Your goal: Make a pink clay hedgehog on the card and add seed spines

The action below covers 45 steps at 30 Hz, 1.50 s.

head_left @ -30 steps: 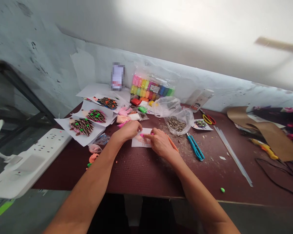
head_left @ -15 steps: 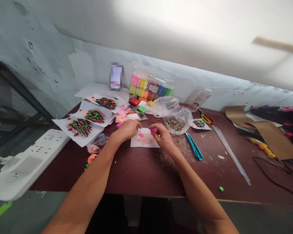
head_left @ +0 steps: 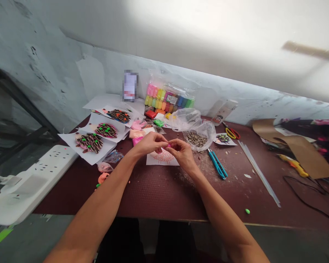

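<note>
"How much of the pink clay [head_left: 169, 145] could you see?"
"Only a speck; the left hand [head_left: 151, 143] and right hand [head_left: 183, 152] blocked its shape."
"And the paper [head_left: 152, 161]?"
"Both hands covered its upper part."
"The phone [head_left: 130, 86]?"
"Blurred into blocks, its screen unreadable."
"The power strip [head_left: 30, 187]?"
"The left edge cut it off."

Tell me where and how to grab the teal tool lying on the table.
Probably best: grip the teal tool mid-body, the right hand coming from above on the near side. It lies flat and slanted, its long body narrow enough to close across, its slim tip at the far end, near the clear bag.
</note>
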Each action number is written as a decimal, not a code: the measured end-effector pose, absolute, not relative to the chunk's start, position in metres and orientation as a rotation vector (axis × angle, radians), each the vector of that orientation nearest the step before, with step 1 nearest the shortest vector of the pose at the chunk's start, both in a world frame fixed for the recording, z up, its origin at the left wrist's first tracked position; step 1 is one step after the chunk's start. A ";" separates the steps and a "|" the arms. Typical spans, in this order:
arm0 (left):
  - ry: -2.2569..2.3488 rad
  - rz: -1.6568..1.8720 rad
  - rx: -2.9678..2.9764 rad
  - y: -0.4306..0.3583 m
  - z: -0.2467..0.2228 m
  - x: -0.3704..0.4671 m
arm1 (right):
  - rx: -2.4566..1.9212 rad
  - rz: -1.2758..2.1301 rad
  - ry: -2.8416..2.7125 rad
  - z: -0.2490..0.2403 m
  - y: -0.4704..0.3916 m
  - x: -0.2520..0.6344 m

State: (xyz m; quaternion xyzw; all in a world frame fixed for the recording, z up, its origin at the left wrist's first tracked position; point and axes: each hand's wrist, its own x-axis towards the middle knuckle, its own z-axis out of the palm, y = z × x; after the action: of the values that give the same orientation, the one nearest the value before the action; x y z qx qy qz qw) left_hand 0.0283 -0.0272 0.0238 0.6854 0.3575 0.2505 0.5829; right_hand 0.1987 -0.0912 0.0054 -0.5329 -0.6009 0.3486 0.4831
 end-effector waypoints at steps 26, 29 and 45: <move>0.896 0.685 1.617 -0.021 0.019 0.023 | -1.514 0.673 -1.596 0.004 -0.087 0.210; 0.888 0.748 1.629 -0.021 0.016 0.026 | -1.510 0.669 -1.615 0.009 -0.085 0.212; 0.922 0.681 1.911 -0.021 0.015 0.026 | -1.523 0.627 -1.633 -0.002 -0.087 0.207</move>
State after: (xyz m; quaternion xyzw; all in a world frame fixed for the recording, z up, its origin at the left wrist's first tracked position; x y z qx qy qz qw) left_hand 0.0261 -0.0210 0.0149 0.7698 0.3712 0.2743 0.4410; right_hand 0.2065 -0.0873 -0.0019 -0.6020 -0.6454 0.2477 0.3995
